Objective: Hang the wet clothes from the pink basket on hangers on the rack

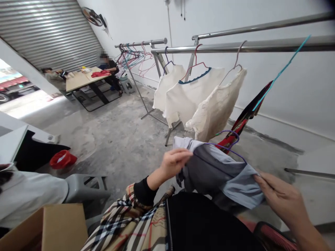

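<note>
Above grey concrete flooring [112, 146], right fingers [263, 184] pinch a grey-blue cloth garment [243, 190], seemingly steadying it on its thin purple hanger [233, 152], left fingers [180, 157] curled, hold unclear.

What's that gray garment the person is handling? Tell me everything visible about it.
The gray garment looks like thin, soft cloth, pale along its edges and darker around its wide opening. It sags in loose folds on a purple hanger, whose hook sticks up free of the metal rail. The person's right hand pinches one side; the left hand is at the other, though its exact grip is unclear.
</note>
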### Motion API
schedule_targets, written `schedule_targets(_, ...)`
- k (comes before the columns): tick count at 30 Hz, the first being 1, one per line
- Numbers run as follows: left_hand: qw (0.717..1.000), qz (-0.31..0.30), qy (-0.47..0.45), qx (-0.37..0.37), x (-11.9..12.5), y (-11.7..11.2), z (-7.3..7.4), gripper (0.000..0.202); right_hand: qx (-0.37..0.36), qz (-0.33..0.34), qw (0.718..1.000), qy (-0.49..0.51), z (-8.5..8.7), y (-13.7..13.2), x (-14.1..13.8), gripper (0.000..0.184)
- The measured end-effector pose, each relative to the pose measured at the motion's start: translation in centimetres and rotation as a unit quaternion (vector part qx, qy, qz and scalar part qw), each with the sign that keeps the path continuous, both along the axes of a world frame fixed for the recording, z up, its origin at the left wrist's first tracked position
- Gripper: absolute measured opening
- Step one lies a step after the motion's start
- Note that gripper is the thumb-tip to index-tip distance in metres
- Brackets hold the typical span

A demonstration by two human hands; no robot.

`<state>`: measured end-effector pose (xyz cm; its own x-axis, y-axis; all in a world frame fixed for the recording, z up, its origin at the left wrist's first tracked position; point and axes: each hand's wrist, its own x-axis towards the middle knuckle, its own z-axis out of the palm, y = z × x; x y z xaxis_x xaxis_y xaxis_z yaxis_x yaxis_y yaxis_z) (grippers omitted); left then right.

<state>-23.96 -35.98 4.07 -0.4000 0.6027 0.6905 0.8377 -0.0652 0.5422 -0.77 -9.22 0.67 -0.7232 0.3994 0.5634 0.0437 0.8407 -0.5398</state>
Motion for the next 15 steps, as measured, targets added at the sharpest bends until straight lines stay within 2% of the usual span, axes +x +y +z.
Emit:
schedule_targets(2,0.993,-0.104,0.026,-0.051,0.6,0.1,0.2,0.020,-0.009,-0.011,1.000,0.011,0.2,0.0,0.2,0.013)
schedule_targets(4,0.989,-0.128,0.043,-0.067,0.5,0.2,0.5,0.024,-0.020,-0.017,1.000,0.013,0.4,0.0,0.5,0.013)
schedule_targets(9,0.998,0.013,0.033,0.058,-1.4,-0.2,0.6,0.036,-0.047,-0.049,0.997,0.042,1.0,-0.1,1.3,0.017)
schedule_targets(11,0.995,0.055,0.004,0.082,-1.8,-0.4,0.6,0.036,-0.052,-0.052,0.996,0.043,1.3,-0.2,1.3,0.015)
schedule_targets(13,0.995,0.062,-0.025,0.076,-1.7,-0.4,0.8,0.034,-0.059,-0.041,0.997,0.029,1.5,-0.3,1.2,0.013)
schedule_targets(15,0.998,0.007,-0.032,0.049,-1.2,-0.4,1.2,0.032,-0.056,-0.024,0.998,0.008,1.5,-0.2,1.1,0.012)
